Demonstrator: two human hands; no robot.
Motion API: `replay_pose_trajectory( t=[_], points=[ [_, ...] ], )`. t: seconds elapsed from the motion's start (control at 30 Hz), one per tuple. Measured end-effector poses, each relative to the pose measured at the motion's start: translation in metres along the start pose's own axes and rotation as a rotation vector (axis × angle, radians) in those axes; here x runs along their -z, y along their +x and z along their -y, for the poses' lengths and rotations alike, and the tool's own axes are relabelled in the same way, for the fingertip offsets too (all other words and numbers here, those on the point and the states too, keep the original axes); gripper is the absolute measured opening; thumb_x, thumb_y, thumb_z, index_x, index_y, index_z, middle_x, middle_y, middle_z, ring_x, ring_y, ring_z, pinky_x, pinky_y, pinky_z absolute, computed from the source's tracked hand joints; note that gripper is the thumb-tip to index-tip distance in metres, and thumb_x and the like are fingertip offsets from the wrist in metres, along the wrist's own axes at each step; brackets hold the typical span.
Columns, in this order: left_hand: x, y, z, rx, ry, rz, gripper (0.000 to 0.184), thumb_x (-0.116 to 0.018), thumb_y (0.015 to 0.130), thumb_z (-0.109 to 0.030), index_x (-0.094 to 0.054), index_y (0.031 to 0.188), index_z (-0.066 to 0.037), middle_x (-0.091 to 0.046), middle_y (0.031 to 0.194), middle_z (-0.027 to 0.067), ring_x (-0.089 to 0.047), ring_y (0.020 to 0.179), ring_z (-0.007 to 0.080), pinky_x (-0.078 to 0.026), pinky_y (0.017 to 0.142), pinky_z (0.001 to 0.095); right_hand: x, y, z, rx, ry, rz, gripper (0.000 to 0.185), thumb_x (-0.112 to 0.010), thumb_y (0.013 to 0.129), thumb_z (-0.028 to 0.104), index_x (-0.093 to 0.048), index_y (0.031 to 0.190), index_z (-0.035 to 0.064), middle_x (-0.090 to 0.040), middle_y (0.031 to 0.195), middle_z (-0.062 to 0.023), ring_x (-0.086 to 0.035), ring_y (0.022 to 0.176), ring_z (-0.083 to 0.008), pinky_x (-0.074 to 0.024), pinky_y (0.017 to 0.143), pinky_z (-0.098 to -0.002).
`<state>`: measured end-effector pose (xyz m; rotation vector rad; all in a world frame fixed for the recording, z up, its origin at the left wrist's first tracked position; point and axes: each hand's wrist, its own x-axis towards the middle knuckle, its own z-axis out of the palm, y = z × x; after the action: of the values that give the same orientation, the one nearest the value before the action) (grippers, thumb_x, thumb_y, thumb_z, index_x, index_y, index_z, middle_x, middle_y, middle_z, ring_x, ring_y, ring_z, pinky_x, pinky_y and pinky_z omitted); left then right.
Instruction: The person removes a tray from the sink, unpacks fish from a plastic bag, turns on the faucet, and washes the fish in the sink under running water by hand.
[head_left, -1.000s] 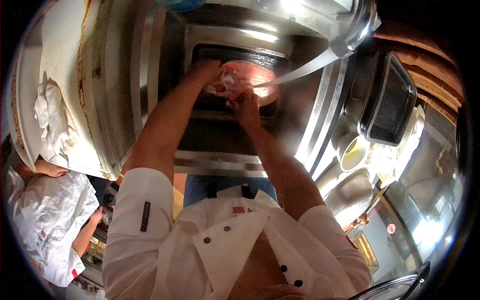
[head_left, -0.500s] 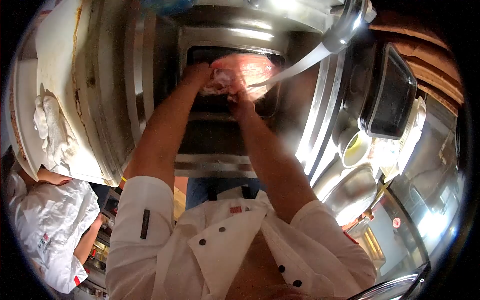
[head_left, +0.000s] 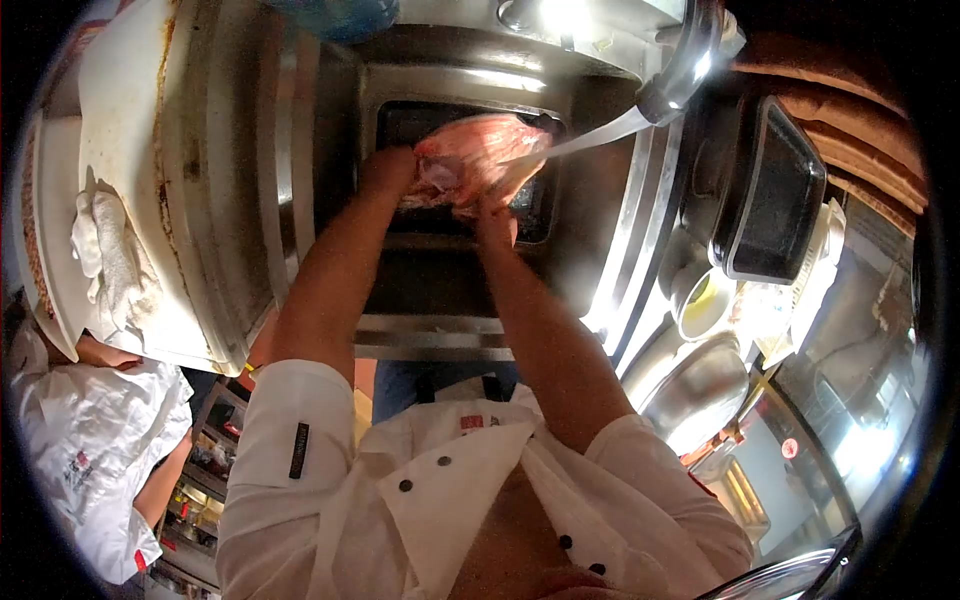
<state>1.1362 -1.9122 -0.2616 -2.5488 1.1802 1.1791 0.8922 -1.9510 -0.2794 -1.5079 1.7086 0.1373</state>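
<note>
A large piece of raw meat [head_left: 490, 150], pink with pale fatty parts, is held over a dark rectangular tray [head_left: 540, 232] inside a metal sink [head_left: 340, 130]. My left hand [head_left: 392, 168] grips the meat's left edge, its fingers partly hidden behind it. At the lower edge my right hand [head_left: 494, 212] is closed on the meat. From the tap [head_left: 665, 95] at the upper right, a stream of water [head_left: 600, 133] runs down onto the meat's right side.
A white board [head_left: 120, 150] with a crumpled cloth [head_left: 115, 255] lies left of the sink. To the right are a black tray [head_left: 780, 190], a white bowl [head_left: 705, 305] and a steel bowl [head_left: 700, 390]. A co-worker in a white jacket [head_left: 100, 430] stands at lower left.
The meat has tilted and shifted slightly in my hands, showing more of its pink face. Both hands keep hold of it, and water still runs onto it.
</note>
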Motion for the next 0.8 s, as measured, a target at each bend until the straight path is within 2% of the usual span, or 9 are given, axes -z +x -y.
replay_pose_trajectory(
  t=[0.13,0.3,0.4,0.47,0.57,0.63,0.7,0.73,0.8],
  points=[
    [0.017,-0.011,-0.002,-0.008,0.083,0.146,0.026,-0.054,0.088,-0.020,-0.071,0.098,-0.003,-0.068,0.103,0.0211,-0.066,0.094,0.0378,-0.052,0.081,0.0479,0.008,-0.001,0.009,-0.066,0.267,0.283,0.062,-0.052,0.085,0.065,-0.058,0.108,0.0079,-0.060,0.079,-0.0123,-0.056,0.062,-0.0237,-0.0472,0.052,-0.0389],
    [0.003,-0.024,0.012,-0.082,-0.199,-0.146,0.037,-0.050,0.092,-0.033,-0.068,0.099,-0.002,-0.068,0.099,0.0221,-0.064,0.093,0.0415,-0.050,0.083,0.0480,0.013,0.003,0.017,-0.265,0.546,0.606,0.062,-0.042,0.089,0.070,-0.057,0.102,0.0112,-0.055,0.072,-0.0070,-0.050,0.053,-0.0213,-0.0435,0.046,-0.0360],
    [-0.007,-0.020,0.013,-0.047,-0.296,-0.089,0.042,-0.047,0.094,-0.038,-0.067,0.099,-0.001,-0.067,0.103,0.0220,-0.062,0.096,0.0418,-0.049,0.086,0.0480,-0.001,-0.002,0.016,-0.410,0.629,0.516,0.059,-0.046,0.089,0.069,-0.058,0.101,0.0120,-0.057,0.079,-0.0060,-0.055,0.065,-0.0208,-0.0428,0.049,-0.0346],
    [-0.014,-0.029,0.003,0.013,-0.283,-0.127,0.044,-0.046,0.094,-0.039,-0.067,0.097,-0.001,-0.066,0.104,0.0225,-0.062,0.098,0.0418,-0.048,0.087,0.0485,-0.011,-0.019,0.014,-0.510,1.166,0.548,0.058,-0.052,0.087,0.066,-0.059,0.107,0.0118,-0.060,0.087,-0.0061,-0.057,0.078,-0.0223,-0.0476,0.058,-0.0362],
    [-0.014,-0.059,-0.021,0.125,-0.243,-0.108,0.046,-0.044,0.095,-0.039,-0.068,0.097,0.000,-0.065,0.108,0.0236,-0.061,0.101,0.0425,-0.047,0.089,0.0487,-0.008,-0.058,0.049,-0.486,1.165,0.547,0.059,-0.062,0.085,0.060,-0.058,0.115,0.0086,-0.063,0.095,-0.0081,-0.058,0.087,-0.0248,-0.0503,0.066,-0.0404],
    [-0.013,-0.070,-0.031,0.169,-0.203,-0.065,0.047,-0.042,0.095,-0.039,-0.068,0.098,0.001,-0.065,0.109,0.0242,-0.061,0.101,0.0431,-0.047,0.089,0.0484,-0.011,-0.058,0.051,-0.601,0.979,0.389,0.058,-0.068,0.083,0.053,-0.061,0.112,0.0020,-0.065,0.098,-0.0114,-0.060,0.088,-0.0270,-0.0501,0.068,-0.0430],
    [-0.019,-0.076,-0.037,0.305,-0.397,-0.010,0.048,-0.046,0.093,-0.040,-0.067,0.104,0.002,-0.065,0.110,0.0256,-0.062,0.101,0.0408,-0.046,0.091,0.0449,-0.005,-0.062,0.052,-0.406,0.490,0.086,0.056,-0.071,0.082,0.046,-0.063,0.107,-0.0041,-0.066,0.097,-0.0162,-0.063,0.084,-0.0289,-0.0499,0.067,-0.0428],
    [-0.020,-0.078,-0.036,0.294,-0.391,-0.009,0.048,-0.046,0.093,-0.040,-0.067,0.104,0.002,-0.065,0.110,0.0256,-0.062,0.101,0.0408,-0.046,0.091,0.0449,0.001,-0.061,0.051,-0.410,0.499,0.078,0.056,-0.071,0.082,0.046,-0.063,0.107,-0.0041,-0.066,0.097,-0.0162,-0.063,0.084,-0.0289,-0.0499,0.067,-0.0428],
    [-0.011,-0.094,-0.036,0.248,-0.735,0.153,0.061,-0.051,0.090,-0.052,-0.062,0.118,0.001,-0.062,0.116,0.0242,-0.060,0.107,0.0381,-0.048,0.088,0.0469,0.022,-0.062,0.049,-0.192,0.385,0.148,0.056,-0.068,0.082,0.046,-0.065,0.098,-0.0076,-0.067,0.087,-0.0180,-0.063,0.078,-0.0276,-0.0495,0.068,-0.0408]
  ],
)
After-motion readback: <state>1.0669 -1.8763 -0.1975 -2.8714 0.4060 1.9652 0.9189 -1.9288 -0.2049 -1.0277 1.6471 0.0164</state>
